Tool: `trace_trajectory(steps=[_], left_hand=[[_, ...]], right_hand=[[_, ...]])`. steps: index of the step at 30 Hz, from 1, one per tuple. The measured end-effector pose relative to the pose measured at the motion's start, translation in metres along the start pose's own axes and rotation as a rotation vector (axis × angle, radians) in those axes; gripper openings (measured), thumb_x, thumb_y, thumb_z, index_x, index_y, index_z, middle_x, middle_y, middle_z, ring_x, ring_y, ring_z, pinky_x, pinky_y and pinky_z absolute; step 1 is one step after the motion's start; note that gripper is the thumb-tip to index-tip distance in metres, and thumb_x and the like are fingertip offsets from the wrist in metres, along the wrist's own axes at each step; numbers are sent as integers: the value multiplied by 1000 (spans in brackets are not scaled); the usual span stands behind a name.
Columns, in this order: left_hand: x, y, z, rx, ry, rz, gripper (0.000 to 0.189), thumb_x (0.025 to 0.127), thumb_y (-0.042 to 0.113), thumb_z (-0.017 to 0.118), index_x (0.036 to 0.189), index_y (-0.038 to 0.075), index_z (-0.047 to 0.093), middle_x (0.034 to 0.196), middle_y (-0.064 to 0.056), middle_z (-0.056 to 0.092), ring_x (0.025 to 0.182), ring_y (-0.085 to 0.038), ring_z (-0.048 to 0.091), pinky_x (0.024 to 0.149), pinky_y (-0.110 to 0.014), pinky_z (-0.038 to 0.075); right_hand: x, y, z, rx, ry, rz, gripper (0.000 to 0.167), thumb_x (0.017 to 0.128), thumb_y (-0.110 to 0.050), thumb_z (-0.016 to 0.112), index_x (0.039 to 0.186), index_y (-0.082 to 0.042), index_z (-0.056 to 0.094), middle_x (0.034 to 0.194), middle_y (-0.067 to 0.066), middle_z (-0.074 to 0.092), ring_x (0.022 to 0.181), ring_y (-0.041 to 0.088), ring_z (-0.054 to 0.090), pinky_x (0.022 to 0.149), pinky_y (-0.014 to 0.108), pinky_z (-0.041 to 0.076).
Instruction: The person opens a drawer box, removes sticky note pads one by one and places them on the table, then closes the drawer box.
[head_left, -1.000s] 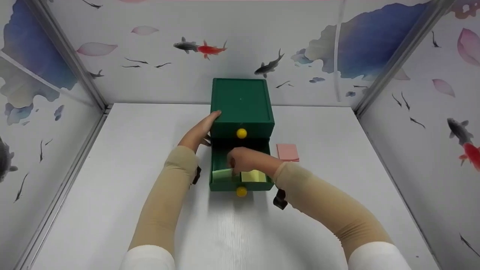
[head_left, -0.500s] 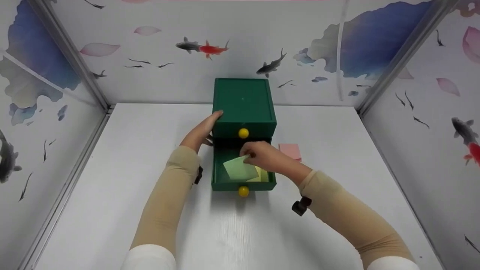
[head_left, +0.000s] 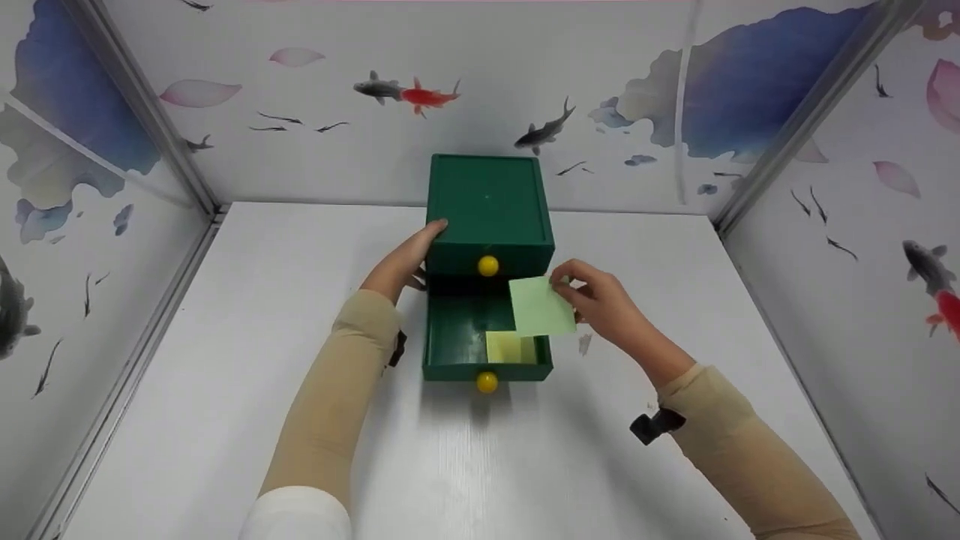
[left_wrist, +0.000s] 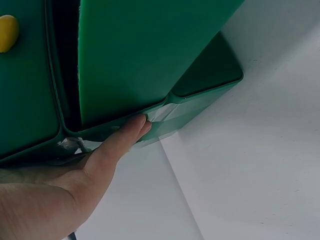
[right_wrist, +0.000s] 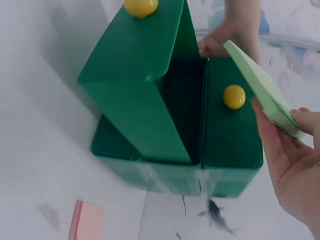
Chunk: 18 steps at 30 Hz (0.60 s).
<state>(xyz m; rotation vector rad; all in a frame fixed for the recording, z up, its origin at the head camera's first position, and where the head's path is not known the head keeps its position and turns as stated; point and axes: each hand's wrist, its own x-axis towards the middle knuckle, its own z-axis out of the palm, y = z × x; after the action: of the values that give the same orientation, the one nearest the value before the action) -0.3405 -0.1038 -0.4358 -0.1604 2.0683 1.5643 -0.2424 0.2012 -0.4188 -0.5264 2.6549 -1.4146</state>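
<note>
My right hand (head_left: 606, 300) pinches a light green sticky note pad (head_left: 538, 309) between thumb and fingers, over the right side of the pulled-out lower drawer (head_left: 456, 319). The pad's thick edge shows in the right wrist view. Yellow sticky notes (head_left: 502, 347) lie in the drawer's front right corner. My left hand (head_left: 399, 264) rests against the left side of the green drawer cabinet (head_left: 487, 199), thumb at its top edge. In the left wrist view, its extended fingers (left_wrist: 131, 129) lie along the cabinet's side.
A pink sticky note pad (right_wrist: 89, 221) lies on the white table right of the cabinet, hidden in the head view behind the hand and green pad. Both drawers have round yellow knobs (head_left: 487, 382). Walls (head_left: 300, 150) printed with fish enclose the table at the back and sides.
My right hand has lifted the green pad out of the lower drawer's left part and carried it right, over the drawer's right side. My left hand stays on the cabinet.
</note>
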Motion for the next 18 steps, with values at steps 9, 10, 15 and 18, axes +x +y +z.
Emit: trace_trajectory(steps=[9,10,15,18], left_hand=[[1,0,1,-7,-5,-2,90,91,70,33,156,10,16,150,-24,28,126,-44,41,100,-54,41],[1,0,1,-6,-7,-3,90,92,70,32,156,9,16,151,-24,28,126,-44,41,101,-54,41],[0,1,0,9,-4,-12,91,91,71,33,156,9,19,148,-23,32,123,-42,44,100,-52,42],[-1,1,0,4,-2,-6,90,91,70,33,156,9,18,148,-23,31,123,-42,43,100,-53,42]], right_hand=[[-21,32,-34,13,190,-17,24,100,-6,55,122,-5,65,120,14,59,92,25,60,65,23,53],[-23,36,-37,12,204,-3,26,99,-5,57,124,-3,63,122,15,58,94,25,61,65,22,53],[-26,59,-51,4,203,81,46,93,1,63,138,-1,51,133,18,49,104,29,58,70,17,50],[-25,75,-55,-28,193,114,48,94,3,60,140,-1,48,136,20,46,109,34,57,71,17,49]])
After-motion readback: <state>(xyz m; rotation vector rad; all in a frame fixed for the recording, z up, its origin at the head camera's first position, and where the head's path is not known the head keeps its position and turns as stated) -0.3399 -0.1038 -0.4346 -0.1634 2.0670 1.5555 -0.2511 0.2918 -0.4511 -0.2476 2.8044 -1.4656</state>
